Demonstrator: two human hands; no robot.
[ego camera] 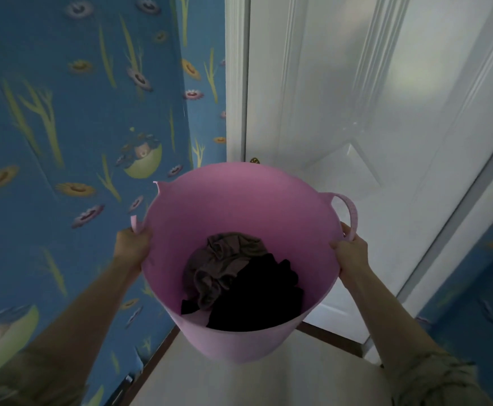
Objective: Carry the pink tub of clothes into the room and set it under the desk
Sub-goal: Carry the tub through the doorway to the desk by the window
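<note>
A pink tub (233, 200) hangs in front of me, lifted off the floor. At its bottom lie a brown garment (224, 259) and a black garment (257, 297). My left hand (132, 244) grips the rim by the left handle. On the opposite side, my right hand (349, 253) grips the rim at the foot of the right handle loop (350, 212). No desk is in view.
A white panelled door (356, 112) stands directly ahead, its frame (236, 83) at the left. Blue flowered wallpaper (78, 112) covers the wall close on my left and another strip at the right. Pale floor (268, 382) with a dark skirting lies below.
</note>
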